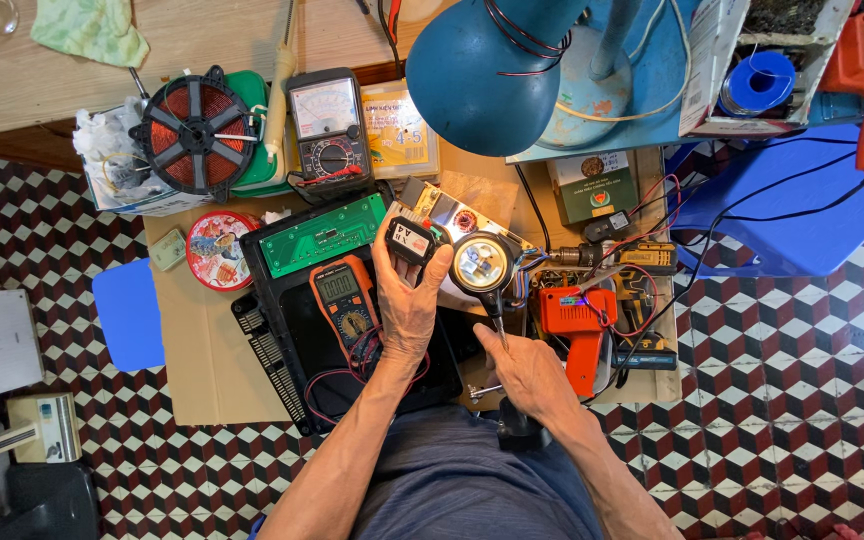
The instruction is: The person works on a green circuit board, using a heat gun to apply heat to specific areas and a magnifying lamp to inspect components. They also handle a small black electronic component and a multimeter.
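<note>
Covering the checked floor tiles (772,400) is a sheet of cardboard (202,360) that serves as work surface, with a blue lamp shade (487,75) hanging over its far edge. A black tray (282,370) on the cardboard carries a green circuit board (322,235) and an orange multimeter (344,300). The left hand (407,300) is raised upright above the tray, thumb and fingers pinching a small black component (412,240) at its top. Just to its right, nearly touching, a round magnifier (482,262) stands with its handle running down toward the right hand (527,370), which is closed around the grip. The grip's lower end and the right fingertips are hidden; the component's face is too small to make out.
</note>
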